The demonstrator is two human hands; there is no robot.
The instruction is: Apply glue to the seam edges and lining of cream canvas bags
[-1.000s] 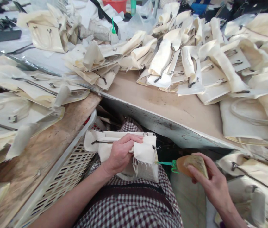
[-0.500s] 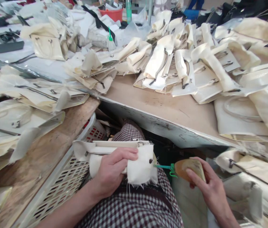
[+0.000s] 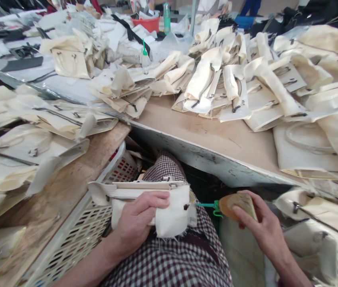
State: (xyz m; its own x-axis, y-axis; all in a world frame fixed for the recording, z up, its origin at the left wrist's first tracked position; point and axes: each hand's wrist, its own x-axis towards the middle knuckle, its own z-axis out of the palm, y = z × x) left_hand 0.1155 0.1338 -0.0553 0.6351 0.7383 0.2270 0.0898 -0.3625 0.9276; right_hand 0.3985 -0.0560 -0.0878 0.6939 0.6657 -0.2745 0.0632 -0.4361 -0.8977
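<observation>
A cream bag piece (image 3: 173, 211) with frayed edges and a dark zipper end lies across my checkered lap, gripped by my left hand (image 3: 140, 217), its fingers folded over the top. My right hand (image 3: 257, 217) is closed around an amber glue bottle (image 3: 237, 205) that is tipped on its side. The bottle's green nozzle (image 3: 206, 205) points left at the bag piece's right edge, near the dark zipper end. Whether the tip touches the fabric I cannot tell. Part of the bag piece is hidden under my left hand.
Piles of cream bag pieces (image 3: 204, 79) cover the workbench (image 3: 186, 119) ahead. More lie on the wooden board (image 3: 76, 171) at left and at lower right. A white plastic basket (image 3: 79, 223) stands by my left side. Farther back are a second green-tipped bottle (image 3: 145, 56) and a red basin (image 3: 147, 24).
The bag piece and my left hand have shifted slightly left and down. The bottle has hardly moved, and its nozzle tip still points at the piece's right edge. The view has turned a little.
</observation>
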